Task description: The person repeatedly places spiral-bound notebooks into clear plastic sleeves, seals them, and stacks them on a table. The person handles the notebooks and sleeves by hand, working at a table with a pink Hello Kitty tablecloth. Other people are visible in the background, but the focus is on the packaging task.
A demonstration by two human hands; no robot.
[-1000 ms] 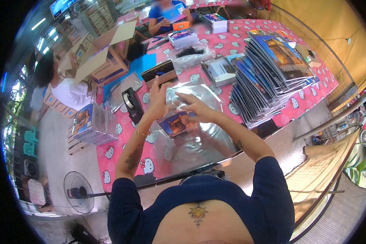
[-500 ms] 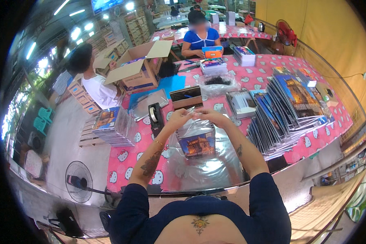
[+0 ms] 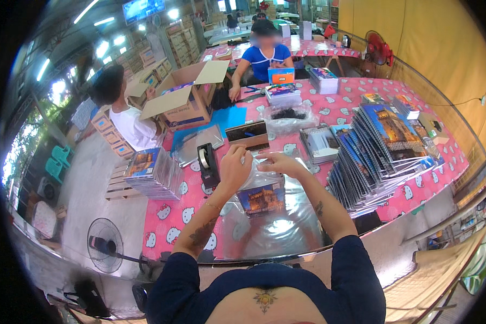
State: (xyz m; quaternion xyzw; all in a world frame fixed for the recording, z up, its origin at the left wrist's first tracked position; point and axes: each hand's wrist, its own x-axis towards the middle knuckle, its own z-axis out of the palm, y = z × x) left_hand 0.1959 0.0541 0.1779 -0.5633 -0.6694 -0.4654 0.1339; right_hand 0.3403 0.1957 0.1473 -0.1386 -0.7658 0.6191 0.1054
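A notebook with a photo cover of a lit stone building (image 3: 262, 198) lies in a clear plastic bag (image 3: 270, 180) in front of me. My left hand (image 3: 236, 165) is at the bag's top end with its fingers pinched together; what they hold, if anything, is too small to make out. Beside it, my right hand (image 3: 279, 163) has its fingers closed on the bag's top edge. A black tape dispenser (image 3: 207, 164) stands just left of my left hand. Beyond both hands is a dark open box (image 3: 248, 135).
Spiral notebooks (image 3: 362, 162) are piled in a fanned heap on the right. Bagged notebooks (image 3: 151, 175) form a stack on the left edge. Clear sheets (image 3: 200, 144) lie near an open carton (image 3: 186, 102). A co-worker (image 3: 264, 56) sits across the pink table (image 3: 167, 227).
My left hand has drawn slightly apart from my right and turned, its fingers curled. The co-worker opposite has reached an arm out toward the black items beside the carton.
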